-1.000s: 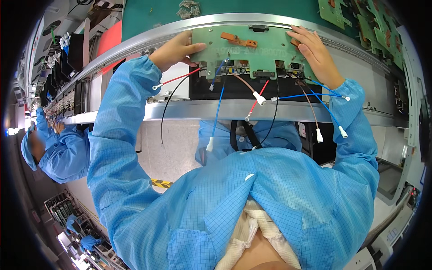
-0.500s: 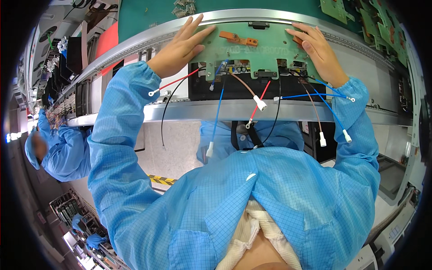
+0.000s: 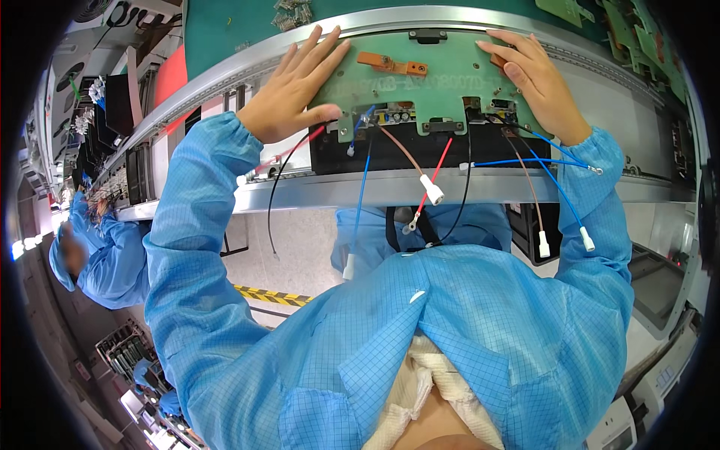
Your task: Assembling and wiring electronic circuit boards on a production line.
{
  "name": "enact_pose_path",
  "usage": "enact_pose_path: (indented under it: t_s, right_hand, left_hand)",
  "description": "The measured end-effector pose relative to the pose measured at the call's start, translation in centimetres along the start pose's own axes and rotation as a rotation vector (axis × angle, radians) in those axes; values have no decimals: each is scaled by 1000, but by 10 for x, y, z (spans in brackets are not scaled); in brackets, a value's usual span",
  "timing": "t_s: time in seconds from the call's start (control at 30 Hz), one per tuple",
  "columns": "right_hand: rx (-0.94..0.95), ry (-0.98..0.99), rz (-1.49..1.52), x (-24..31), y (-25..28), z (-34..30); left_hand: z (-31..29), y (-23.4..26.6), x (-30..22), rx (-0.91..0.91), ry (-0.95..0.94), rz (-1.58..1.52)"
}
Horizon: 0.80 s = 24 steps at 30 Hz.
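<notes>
A green fixture plate (image 3: 442,81) with an orange-brown turning latch (image 3: 392,64) covers a circuit board in a black tray (image 3: 397,156) in front of me. My left hand (image 3: 291,94) is open, fingers spread on the plate's left end, its thumb beside a red wire (image 3: 289,152). At the right end, my right hand (image 3: 541,84) lies open with fingers stretched over the plate's edge, next to a second orange-brown latch, partly hidden. Red, black, brown and blue wires hang from the board toward me, such as a brown wire (image 3: 409,154) ending in a white connector.
Metal conveyor rails (image 3: 300,196) run across, before and behind the tray. Beyond is a green mat (image 3: 225,26) with a pile of small metal parts (image 3: 292,13). More green plates (image 3: 630,45) lie at far right. A co-worker in blue (image 3: 112,259) works at left.
My left thumb has moved down and outward to the red wire, which is swinging and blurred. The plate and tray sit slightly higher in view. My right hand stays on the plate.
</notes>
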State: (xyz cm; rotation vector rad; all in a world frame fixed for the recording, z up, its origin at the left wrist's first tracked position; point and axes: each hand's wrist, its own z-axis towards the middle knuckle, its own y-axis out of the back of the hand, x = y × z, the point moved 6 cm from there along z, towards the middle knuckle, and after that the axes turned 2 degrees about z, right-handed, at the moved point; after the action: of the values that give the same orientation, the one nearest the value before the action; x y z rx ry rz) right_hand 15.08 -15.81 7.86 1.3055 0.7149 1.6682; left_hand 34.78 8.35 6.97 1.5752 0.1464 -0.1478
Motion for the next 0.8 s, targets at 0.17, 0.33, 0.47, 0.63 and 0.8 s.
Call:
enact_pose_path:
  t_s: [0.17,0.33,0.47,0.63,0.8]
  right_hand:
    - [14,-36,11,4,6,-4]
    - [10,-32,-35,14,11,-8]
    - [20,-21,-28,13,14,-9]
    - [18,-54,-17,18,14,-8]
    - [69,-129,43,16,9,-7]
  left_hand:
    - [2,4,-7,39,5,51]
    - [-1,6,-15,33,8,11]
    - [0,7,-15,99,38,32]
    - [1,13,-19,101,37,-52]
    - [3,5,-18,117,29,-79]
